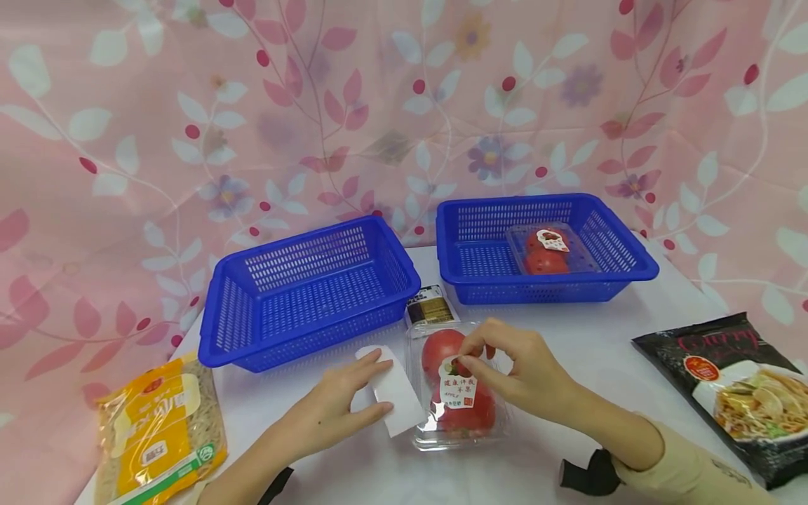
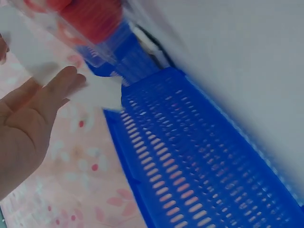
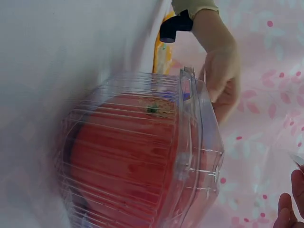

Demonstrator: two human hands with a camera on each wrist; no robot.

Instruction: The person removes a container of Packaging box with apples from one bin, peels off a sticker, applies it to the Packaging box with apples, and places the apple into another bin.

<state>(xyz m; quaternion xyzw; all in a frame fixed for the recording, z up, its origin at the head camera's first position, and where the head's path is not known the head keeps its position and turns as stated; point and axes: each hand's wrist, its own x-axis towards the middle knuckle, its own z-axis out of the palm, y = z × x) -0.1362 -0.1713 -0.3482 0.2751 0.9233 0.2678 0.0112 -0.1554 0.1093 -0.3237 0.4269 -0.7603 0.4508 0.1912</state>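
Note:
A clear plastic box [image 1: 419,438] of red apples [image 1: 463,414] stands on the table in front of me; the right wrist view shows its ribbed side close up. My right hand [image 1: 527,368] pinches the top edge of a white printed label [image 1: 457,393] over the lid. At the box's left side, my left hand [image 1: 344,400] lies with fingers and thumb extended over a white paper strip [image 1: 400,396], touching it. That strip [image 2: 102,90] overlaps the edge of the box. Whether any left finger goes beneath the paper is hidden.
Behind are two blue baskets, the left one [image 1: 315,344] and the right one [image 1: 543,287], which holds another labelled apple box [image 1: 577,259]. Between them lies a small dark-and-gold packet [image 1: 432,308]. A yellow noodle bag [image 1: 158,435] is at left, a black curry packet [image 1: 726,393] at right.

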